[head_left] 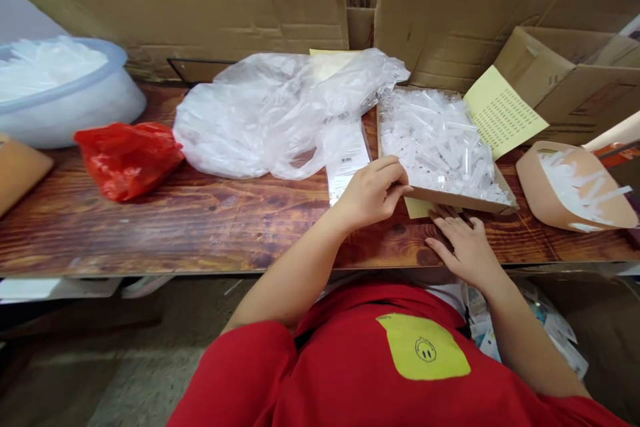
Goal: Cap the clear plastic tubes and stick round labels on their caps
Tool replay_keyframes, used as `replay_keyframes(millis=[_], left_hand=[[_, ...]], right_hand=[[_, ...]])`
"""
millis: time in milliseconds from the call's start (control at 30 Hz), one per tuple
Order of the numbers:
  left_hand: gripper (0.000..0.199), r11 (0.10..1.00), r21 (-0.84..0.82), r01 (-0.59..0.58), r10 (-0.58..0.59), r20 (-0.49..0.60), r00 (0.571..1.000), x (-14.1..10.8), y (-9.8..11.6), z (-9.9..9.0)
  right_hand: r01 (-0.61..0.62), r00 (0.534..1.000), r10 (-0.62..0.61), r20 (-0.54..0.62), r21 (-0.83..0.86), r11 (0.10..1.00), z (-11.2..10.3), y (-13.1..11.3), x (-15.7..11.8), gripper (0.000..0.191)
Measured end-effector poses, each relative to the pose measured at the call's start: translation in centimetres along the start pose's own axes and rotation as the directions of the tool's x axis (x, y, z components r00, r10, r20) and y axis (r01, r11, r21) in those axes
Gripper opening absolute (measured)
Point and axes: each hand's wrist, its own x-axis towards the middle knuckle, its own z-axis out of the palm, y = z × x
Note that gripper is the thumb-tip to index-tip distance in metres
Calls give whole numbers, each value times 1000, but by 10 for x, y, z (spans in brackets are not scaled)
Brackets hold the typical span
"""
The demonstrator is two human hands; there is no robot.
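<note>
A shallow cardboard tray [450,199] holds a heap of small clear plastic tubes [435,140]. My left hand [375,188] pinches the tray's front left corner between thumb and fingers. On the wood in front of the tray rests my right hand [463,240], open, its fingers apart and their tips at the tray's lower front edge. A yellow sheet [417,208] pokes out from beneath the tray, close to those fingertips. Another yellow sheet with rows of printed labels [505,110] leans at the tray's right back side.
Right of the tray stands a peach bin [537,197] with white plastic strips. Clear plastic bags [240,120], a white printed paper [350,153] and a red bag [130,160] lie leftward. A large tub [125,97] sits far left. Cardboard boxes [565,80] line the back.
</note>
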Motion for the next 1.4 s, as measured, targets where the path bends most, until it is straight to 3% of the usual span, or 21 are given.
replay_keyframes(millis=[167,433,933,1100,1400], left_hand=[[14,1000,-1,-5,5,18,1000,-1,-2,-2],[15,999,-8,34,-33,38,999,-1,-1,-3],[16,1000,-9,28,-27,27,999,-1,-2,-3],[16,999,-24,-30,30,2,1000,-2,-4,-2],[16,1000,-8,-28,28,9,1000,-3,-3,-2]], right_hand=[[146,976,-112,-189,177,973,-10,-4,-10,28],[118,979,-73,-189,241,963,-18,-14,-33,37],[121,969,-41,-242,324,938,-17,-11,-33,24],[136,968,-39,-248,385,913,-20,-6,-32,19],[144,958,-26,-285,401,905,-16,-5,-34,20]])
